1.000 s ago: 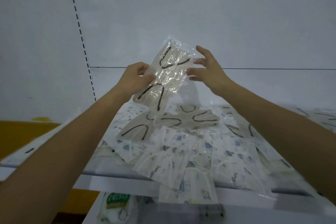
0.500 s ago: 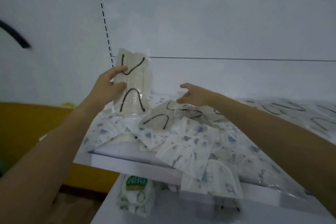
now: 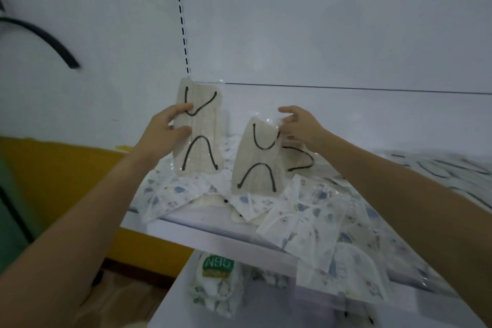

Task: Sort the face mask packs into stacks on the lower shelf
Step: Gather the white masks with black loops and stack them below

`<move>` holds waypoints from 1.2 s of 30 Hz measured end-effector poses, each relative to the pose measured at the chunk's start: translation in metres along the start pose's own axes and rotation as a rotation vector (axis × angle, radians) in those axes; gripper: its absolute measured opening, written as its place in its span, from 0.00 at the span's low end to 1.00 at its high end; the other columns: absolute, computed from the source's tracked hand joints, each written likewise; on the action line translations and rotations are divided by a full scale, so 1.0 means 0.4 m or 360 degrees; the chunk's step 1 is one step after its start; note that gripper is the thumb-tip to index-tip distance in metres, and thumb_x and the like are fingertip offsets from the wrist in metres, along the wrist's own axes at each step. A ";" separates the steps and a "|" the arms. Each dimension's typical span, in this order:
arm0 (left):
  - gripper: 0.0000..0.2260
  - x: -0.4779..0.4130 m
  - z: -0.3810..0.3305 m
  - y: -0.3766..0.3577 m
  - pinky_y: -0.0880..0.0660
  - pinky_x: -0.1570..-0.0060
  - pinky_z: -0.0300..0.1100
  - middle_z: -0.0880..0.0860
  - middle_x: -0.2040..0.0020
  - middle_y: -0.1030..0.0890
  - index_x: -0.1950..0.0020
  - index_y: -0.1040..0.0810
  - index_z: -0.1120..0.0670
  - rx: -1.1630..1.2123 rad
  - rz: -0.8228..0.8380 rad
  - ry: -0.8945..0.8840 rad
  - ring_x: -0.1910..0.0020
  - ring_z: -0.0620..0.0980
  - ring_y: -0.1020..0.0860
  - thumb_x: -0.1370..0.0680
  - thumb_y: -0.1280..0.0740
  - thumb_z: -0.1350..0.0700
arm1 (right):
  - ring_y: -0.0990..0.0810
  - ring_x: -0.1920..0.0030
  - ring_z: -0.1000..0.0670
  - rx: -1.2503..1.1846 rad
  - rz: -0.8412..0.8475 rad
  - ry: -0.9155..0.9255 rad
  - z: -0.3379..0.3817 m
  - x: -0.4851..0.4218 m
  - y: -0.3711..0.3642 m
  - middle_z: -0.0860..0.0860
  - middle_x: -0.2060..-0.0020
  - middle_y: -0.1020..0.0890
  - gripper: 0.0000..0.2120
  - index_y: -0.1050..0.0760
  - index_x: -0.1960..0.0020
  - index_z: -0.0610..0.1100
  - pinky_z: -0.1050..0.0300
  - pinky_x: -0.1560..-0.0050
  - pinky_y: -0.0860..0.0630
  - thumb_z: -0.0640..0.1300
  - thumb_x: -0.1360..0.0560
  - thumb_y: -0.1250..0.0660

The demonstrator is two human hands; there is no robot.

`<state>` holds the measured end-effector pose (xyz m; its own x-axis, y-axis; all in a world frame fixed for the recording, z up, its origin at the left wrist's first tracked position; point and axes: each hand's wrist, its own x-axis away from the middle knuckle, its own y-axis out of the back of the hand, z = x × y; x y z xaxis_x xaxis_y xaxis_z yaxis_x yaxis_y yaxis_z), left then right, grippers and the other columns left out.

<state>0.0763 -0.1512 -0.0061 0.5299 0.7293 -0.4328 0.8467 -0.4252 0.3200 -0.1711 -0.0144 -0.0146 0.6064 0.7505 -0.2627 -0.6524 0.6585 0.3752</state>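
Shelf strewn with printed mask packs. Left hand, grip clamped on an upright beige mask pack; right hand, grip pinching the top corner of a second beige pack, over the pile.

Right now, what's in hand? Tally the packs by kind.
Beige packs with black ear loops: 2. The left hand grips the left beige pack; the right hand pinches the right beige pack.
Blue-printed white packs: 0 in hand; they lie on the upper shelf.
Total in hand: 2.
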 end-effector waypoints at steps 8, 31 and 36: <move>0.12 -0.036 -0.053 -0.029 0.33 0.36 0.40 0.46 0.37 0.26 0.37 0.25 0.49 0.0017 -0.0013 -0.0143 0.38 0.43 0.29 0.20 0.38 0.52 | 0.27 0.69 0.52 -0.0562 -0.0196 0.0360 0.158 -0.009 0.048 0.49 0.59 0.27 0.18 0.32 0.36 0.42 0.64 0.68 0.24 0.33 0.24 0.35; 0.20 -0.003 -0.078 -0.225 0.32 0.57 0.19 0.50 0.38 0.27 0.33 0.29 0.57 0.0151 0.0016 -0.0319 0.46 0.39 0.28 0.24 0.40 0.70 | 0.24 0.45 0.49 0.0971 0.0478 -0.0304 -0.087 0.114 0.224 0.53 0.50 0.21 0.29 0.38 0.28 0.44 0.54 0.39 0.30 0.41 0.26 0.31; 0.20 -0.004 -0.059 -0.238 0.32 0.58 0.18 0.47 0.40 0.28 0.33 0.29 0.56 0.0186 -0.0034 -0.0216 0.44 0.42 0.29 0.24 0.40 0.69 | 0.25 0.54 0.52 0.0998 0.0485 -0.0245 -0.086 0.125 0.230 0.52 0.51 0.24 0.28 0.37 0.29 0.45 0.63 0.53 0.29 0.39 0.26 0.31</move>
<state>-0.0063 -0.0992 -0.0160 0.5067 0.6632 -0.5509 0.8536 -0.4755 0.2128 -0.2165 0.0855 -0.0236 0.5261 0.8491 0.0467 -0.4470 0.2294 0.8646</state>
